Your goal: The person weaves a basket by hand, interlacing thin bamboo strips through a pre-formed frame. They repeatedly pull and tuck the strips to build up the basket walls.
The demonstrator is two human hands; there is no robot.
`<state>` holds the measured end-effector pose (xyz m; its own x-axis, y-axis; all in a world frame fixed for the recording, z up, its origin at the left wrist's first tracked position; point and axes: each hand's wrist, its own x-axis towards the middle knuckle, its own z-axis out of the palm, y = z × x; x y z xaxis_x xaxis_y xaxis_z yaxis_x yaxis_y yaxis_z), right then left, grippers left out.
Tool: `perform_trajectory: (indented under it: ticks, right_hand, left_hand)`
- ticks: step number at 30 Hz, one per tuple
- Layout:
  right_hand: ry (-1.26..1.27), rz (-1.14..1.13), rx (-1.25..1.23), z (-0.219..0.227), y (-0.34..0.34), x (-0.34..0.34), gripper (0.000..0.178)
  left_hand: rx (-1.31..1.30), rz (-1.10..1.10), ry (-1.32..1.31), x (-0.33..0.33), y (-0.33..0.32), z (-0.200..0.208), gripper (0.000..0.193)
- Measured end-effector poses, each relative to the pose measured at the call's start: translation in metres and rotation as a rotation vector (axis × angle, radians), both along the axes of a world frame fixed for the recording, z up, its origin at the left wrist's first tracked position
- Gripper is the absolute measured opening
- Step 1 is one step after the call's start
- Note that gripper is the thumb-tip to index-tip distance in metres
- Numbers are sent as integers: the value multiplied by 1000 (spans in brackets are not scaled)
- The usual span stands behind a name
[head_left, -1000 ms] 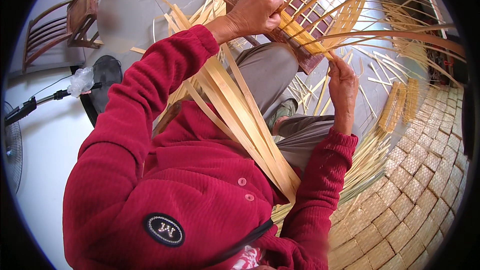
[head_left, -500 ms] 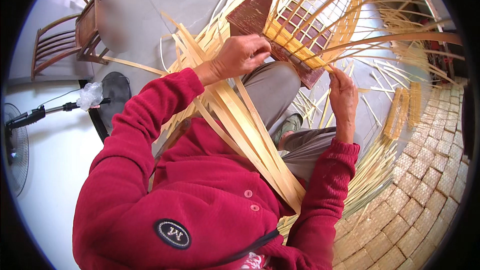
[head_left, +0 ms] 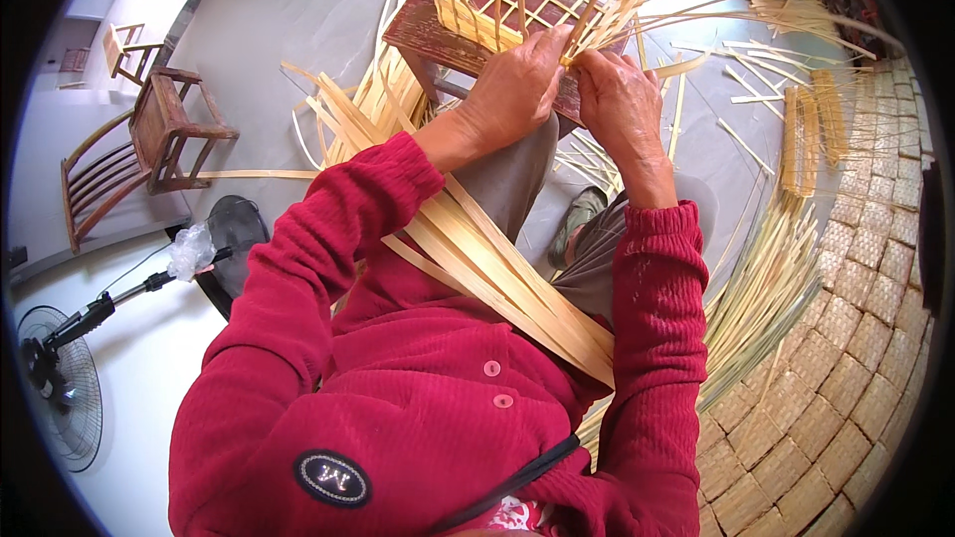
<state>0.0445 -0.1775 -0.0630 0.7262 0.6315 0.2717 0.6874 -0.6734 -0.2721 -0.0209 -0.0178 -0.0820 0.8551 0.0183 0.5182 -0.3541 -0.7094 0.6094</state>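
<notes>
A half-woven basket (head_left: 468,23) of pale strips, with long loose ends standing up, rests on a worn red-brown wooden stool (head_left: 410,25). At its near corner, my left hand (head_left: 512,85) and my right hand (head_left: 625,109) meet, with closed fingers pinching the yellow woven edge and strips. Exactly which strip each fingertip holds is partly hidden by the knuckles. Long flat bamboo strips (head_left: 497,264) lie across my lap, passing beneath my left forearm.
Loose strips (head_left: 748,144) litter the grey floor to the right, beside woven yellow pieces (head_left: 799,139) and a bundle of thin strips (head_left: 761,288). Stacked woven blocks (head_left: 796,428) line the right. A wooden chair (head_left: 164,129) and a fan (head_left: 60,378) stand left.
My left hand has come right, from above my knee to the basket's corner, and has closed there beside my right hand. The basket has turned on the stool, and the view has shifted.
</notes>
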Motion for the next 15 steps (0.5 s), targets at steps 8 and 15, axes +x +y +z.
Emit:
perform_trajectory:
  ticks: [8, 15]
  right_hand:
    - [-104, -35, 23, 1, 8, -3, 9]
    - [-115, -50, 44, 4, 13, -8, 6]
  left_hand:
    - [18, 8, 74, 10, 10, -7, 11]
    - [30, -57, 139, 14, 20, -3, 18]
